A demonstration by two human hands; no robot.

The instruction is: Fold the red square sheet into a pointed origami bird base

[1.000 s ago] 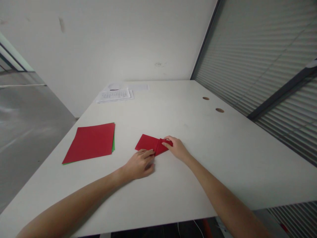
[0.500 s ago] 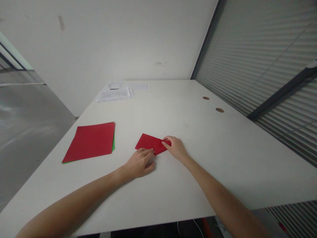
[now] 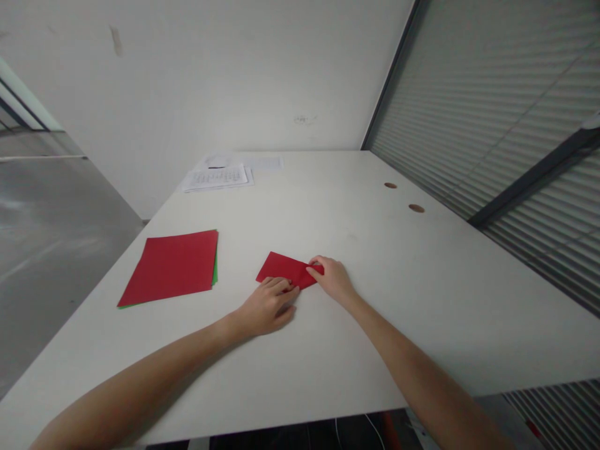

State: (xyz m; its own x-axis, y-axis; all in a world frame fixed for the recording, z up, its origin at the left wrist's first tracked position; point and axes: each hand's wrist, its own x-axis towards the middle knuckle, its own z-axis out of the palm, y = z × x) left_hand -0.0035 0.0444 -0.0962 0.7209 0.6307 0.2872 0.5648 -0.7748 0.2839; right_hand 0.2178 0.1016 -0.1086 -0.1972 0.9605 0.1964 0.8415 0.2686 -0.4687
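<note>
A folded piece of red paper [image 3: 281,267] lies on the white table in front of me. My left hand [image 3: 269,305] rests flat along its near edge, fingertips on the paper and thumb apart on the tabletop. At the paper's right end, my right hand [image 3: 332,277] pinches the narrow tip between thumb and fingers. The fingers of both hands hide parts of the near edge and the right tip.
To the left is a stack of red sheets [image 3: 175,265] with a green sheet [image 3: 215,272] showing beneath. Printed papers [image 3: 218,177] lie at the far left of the table [image 3: 356,350]. Two round holes [image 3: 416,208] are near the right edge, beside window blinds [image 3: 478,112].
The fingers of my left hand have slid slightly right and forward along the paper's near edge. My right hand keeps its pinch in the same spot.
</note>
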